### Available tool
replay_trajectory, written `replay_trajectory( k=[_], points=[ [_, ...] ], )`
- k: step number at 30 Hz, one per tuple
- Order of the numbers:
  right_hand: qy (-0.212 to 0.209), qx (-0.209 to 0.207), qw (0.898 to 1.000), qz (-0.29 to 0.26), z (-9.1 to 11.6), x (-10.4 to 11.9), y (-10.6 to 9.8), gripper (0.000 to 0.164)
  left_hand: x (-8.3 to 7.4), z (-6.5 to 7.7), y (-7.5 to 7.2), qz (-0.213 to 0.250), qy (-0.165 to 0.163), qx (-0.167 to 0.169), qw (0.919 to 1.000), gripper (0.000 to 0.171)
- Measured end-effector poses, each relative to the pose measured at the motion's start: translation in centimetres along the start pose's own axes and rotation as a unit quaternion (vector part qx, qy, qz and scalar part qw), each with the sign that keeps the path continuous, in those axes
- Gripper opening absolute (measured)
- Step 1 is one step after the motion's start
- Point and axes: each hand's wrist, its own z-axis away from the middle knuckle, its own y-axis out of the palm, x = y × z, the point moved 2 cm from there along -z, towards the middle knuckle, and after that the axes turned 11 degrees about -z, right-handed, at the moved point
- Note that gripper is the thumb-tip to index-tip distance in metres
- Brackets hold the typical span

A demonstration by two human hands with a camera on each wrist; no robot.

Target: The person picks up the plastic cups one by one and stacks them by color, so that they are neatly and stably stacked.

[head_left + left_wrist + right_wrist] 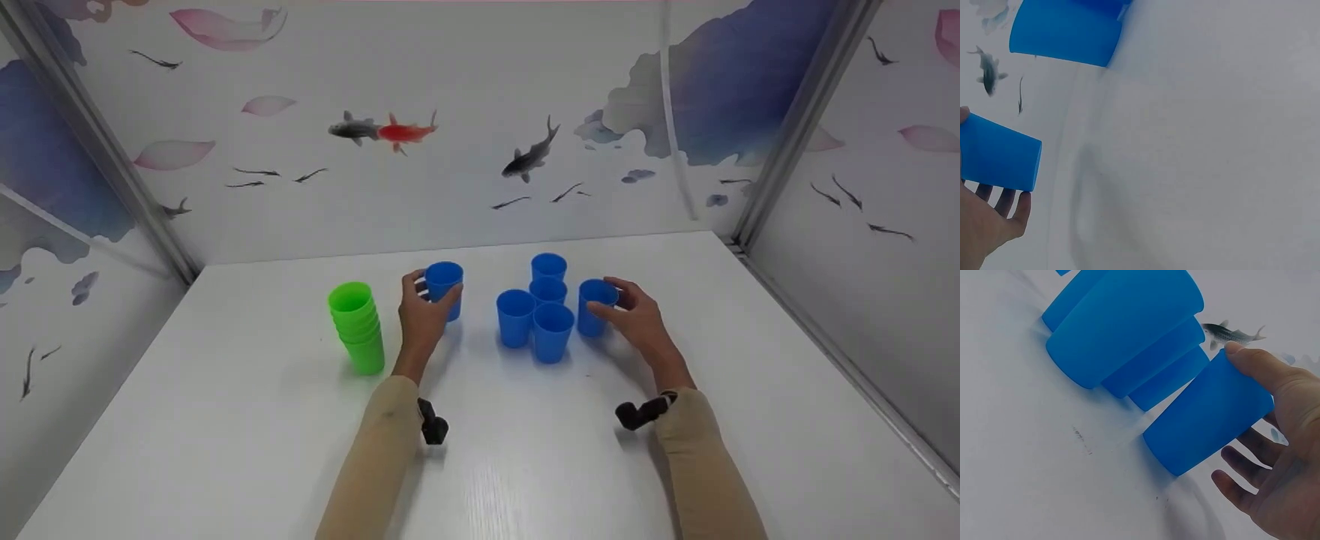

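My left hand (426,319) grips a blue cup (442,279) upright, thumb on the near right side and fingers round the left. In the left wrist view this cup (999,154) shows at the left edge, fingers (1023,214) along its side. Toward the right, my right hand (637,315) holds another blue cup (591,319) between thumb and fingers. The right wrist view shows that cup (1210,416) with the thumb at its rim and its base close to the table. Between the hands stand several blue cups (551,337), bunched together with their mouths up.
A leaning stack of nested green cups (364,345) stands left of my left hand. The white table (510,450) ends at a back wall (450,202) printed with fish and petals. Side panels (862,247) rise at left and right.
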Motion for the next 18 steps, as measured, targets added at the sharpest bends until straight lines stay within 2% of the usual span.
replay_trajectory(
  k=[11, 18],
  points=[
    [0.004, 0.008, 1.000, 0.005, 0.1, 0.0, -0.1, 0.092, -4.0, -0.1, -0.6, 0.006, 0.011, 0.019, 0.9997, 0.070],
    [0.004, 0.005, 1.000, 0.003, -0.1, 0.0, 0.0, 0.091, -6.8, 0.3, 0.0, 0.018, 0.035, 0.038, 0.9985, 0.070]
  ],
)
